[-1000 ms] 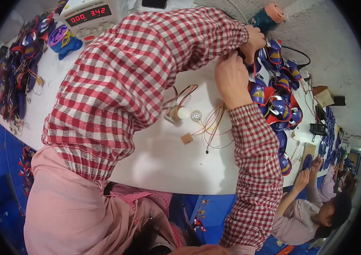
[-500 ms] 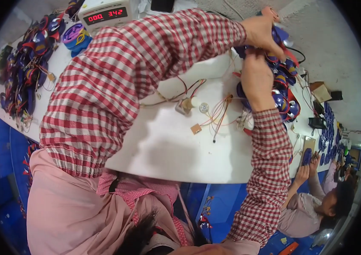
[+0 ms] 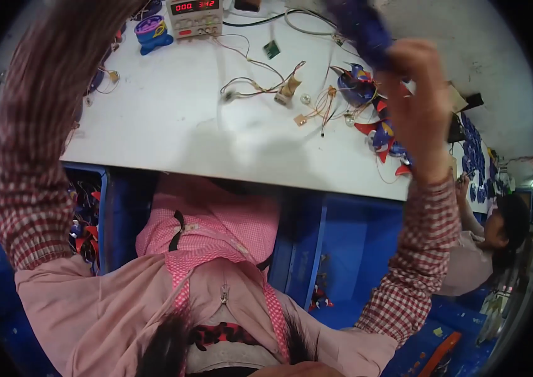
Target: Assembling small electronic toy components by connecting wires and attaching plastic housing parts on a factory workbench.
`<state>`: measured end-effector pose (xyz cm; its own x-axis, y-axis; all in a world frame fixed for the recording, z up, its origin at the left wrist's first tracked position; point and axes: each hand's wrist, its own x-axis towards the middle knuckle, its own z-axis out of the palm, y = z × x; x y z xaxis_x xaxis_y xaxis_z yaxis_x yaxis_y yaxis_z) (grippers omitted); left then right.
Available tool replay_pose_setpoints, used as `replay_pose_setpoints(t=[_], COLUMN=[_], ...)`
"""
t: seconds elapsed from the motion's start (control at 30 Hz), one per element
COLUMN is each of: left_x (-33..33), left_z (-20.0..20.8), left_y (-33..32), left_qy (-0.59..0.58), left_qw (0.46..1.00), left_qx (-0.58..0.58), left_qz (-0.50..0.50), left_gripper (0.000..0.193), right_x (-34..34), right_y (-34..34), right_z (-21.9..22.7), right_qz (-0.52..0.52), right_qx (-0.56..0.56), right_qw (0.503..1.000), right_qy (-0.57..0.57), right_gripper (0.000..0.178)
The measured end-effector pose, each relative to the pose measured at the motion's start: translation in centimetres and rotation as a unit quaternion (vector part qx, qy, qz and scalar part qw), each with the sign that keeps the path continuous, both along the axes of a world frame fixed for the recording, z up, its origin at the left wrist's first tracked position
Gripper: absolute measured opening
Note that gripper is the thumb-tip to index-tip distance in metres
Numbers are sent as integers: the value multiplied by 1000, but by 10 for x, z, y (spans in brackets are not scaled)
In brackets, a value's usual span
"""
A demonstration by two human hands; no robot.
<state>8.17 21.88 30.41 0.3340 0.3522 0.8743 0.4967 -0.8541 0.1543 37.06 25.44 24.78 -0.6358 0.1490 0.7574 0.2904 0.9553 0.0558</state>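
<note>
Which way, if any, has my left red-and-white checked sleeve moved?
Yes, leftward: the sleeve now shows only left of the boxy white power supply.

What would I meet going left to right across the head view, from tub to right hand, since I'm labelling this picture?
Blue-and-purple tub → power supply → green circuit board → small round disc → blurred dark blue thing → right hand gripping it.

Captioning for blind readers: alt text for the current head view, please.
The person's right hand holds a blurred dark blue item over a white table with wired parts and a bench power supply; the left hand is out of view.
</note>
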Motion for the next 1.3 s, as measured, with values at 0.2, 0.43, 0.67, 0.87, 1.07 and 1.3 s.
replay_pose_setpoints(t=[0.2,0.43,0.67,0.87,1.07,1.3], left_x=[-41,-106,-110,-104,-90,-20], left_z=[-110,-278,-306,-309,-295,-269], left_y=[-86,-85,-75,-97,-137,-69], left_qy=[-314,-222,-192,-282,-227,-44], left_qw=[869,867,848,793,869,897], left_qx=[-381,-367,-352,-417,-267,-381], left_qz=[-21,252,346,343,348,220], left_gripper=[37,47,52,59,46,33], right_x=[-38,-69,-71,-57,-58,-85], right_y=[-58,-42,-31,0,64,7], right_z=[-119,-202,-222,-215,-220,-178], right_qz=[40,20,-16,-249,-231,-128], right_qx=[-76,-100,-111,-352,-418,-589], right_qw=[986,972,974,898,869,776], right_qy=[-145,-214,-197,89,132,187], right_gripper=[24,12,19,41,41,25])
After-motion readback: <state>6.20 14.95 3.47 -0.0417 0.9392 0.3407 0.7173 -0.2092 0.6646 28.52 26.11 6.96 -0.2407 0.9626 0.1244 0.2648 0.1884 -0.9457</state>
